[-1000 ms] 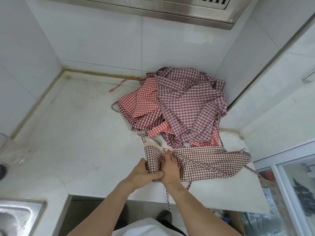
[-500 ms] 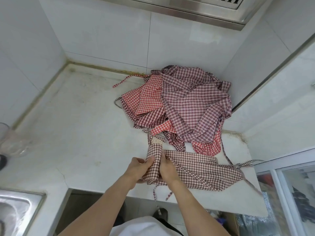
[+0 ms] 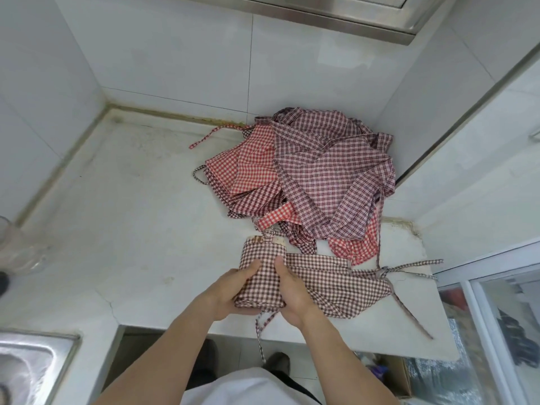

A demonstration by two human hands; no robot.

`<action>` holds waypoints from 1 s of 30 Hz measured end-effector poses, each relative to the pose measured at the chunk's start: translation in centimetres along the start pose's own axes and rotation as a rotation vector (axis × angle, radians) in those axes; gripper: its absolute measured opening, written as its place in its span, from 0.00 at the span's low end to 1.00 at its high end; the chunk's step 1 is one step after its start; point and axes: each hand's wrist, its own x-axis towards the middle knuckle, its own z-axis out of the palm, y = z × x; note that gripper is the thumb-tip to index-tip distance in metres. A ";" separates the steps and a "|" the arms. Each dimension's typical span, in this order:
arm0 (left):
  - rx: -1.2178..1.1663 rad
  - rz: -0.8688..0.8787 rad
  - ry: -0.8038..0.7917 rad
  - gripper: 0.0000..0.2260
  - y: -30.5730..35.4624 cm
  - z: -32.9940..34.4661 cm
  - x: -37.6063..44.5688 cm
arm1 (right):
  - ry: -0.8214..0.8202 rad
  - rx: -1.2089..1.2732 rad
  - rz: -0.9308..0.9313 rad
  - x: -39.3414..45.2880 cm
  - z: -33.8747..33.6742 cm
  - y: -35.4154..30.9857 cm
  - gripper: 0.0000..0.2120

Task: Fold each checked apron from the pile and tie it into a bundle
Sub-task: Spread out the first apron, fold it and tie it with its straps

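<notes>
A brown-and-white checked apron (image 3: 330, 280) lies at the near edge of the white counter (image 3: 131, 217), its left end rolled into a thick fold. My left hand (image 3: 230, 293) grips that roll from the left, thumb on top. My right hand (image 3: 289, 293) grips it from the right, thumb pressed on the cloth. The unrolled part stretches right, with knotted ties (image 3: 409, 270) trailing to the counter's right edge. One strap (image 3: 260, 337) hangs over the front edge. A pile of red and maroon checked aprons (image 3: 315, 176) sits behind, against the corner walls.
A steel sink (image 3: 29, 366) is at the lower left. A clear glass jar (image 3: 17, 249) stands at the counter's left edge. A steel hood (image 3: 336, 13) hangs overhead. A glass-fronted cabinet (image 3: 496, 317) stands on the right, beyond the counter's end.
The roll at the apron's left end has grown thicker as both hands turned it rightwards. The hands now hold it from either side, slightly nearer the front edge.
</notes>
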 end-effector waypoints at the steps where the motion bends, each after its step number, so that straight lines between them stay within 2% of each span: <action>1: -0.026 -0.003 -0.037 0.32 -0.2 -0.1 0.1 | -0.019 0.030 0.021 -0.2 0.0 -0.2 0.23; 4: -0.088 0.029 -0.044 0.32 -1.1 -0.5 0.3 | 0.056 -0.012 0.092 -0.2 -0.5 -0.4 0.18; 6: -0.086 0.059 0.023 0.33 -1.7 -0.6 0.4 | 0.169 -0.330 0.043 -0.3 -0.6 -0.5 0.18; 8: -0.042 0.074 0.087 0.31 -1.8 -0.6 0.6 | 0.291 -0.729 -0.122 -0.5 -0.7 -0.4 0.20; 9: -0.012 0.077 0.113 0.28 -1.8 -0.6 0.6 | 0.356 -0.832 -0.211 -0.8 -0.6 -0.3 0.20; 11: 0.037 0.065 0.151 0.25 -1.6 -0.4 0.6 | 0.368 -0.819 -0.299 -1.2 -0.3 0.0 0.23; 13: 0.090 0.061 0.199 0.24 -1.2 -0.5 0.5 | 0.282 -0.765 -0.315 -1.4 0.1 0.5 0.25; 15: 0.143 0.076 0.195 0.25 -1.1 -0.8 0.6 | 0.271 -0.770 -0.315 -1.0 0.0 1.4 0.26; 19: 0.079 0.069 -0.011 0.21 -1.6 -0.5 0.0 | 0.462 -0.898 -0.450 -0.6 0.0 2.5 0.19; 22: 0.121 0.128 0.037 0.19 -1.8 0.0 -0.1 | 0.548 -1.103 -0.511 -0.2 -0.2 2.8 0.17; 25: 0.331 0.214 0.081 0.17 -1.1 0.2 -0.3 | 0.447 -1.117 -0.456 -0.6 0.2 1.8 0.16; 28: 0.511 0.277 0.074 0.18 0.3 0.5 -1.1 | 0.334 -0.896 -0.321 -1.9 1.2 -0.4 0.27; 30: 0.440 0.249 0.053 0.20 1.0 0.5 -1.3 | 0.207 -0.691 -0.182 -2.1 1.4 -1.3 0.33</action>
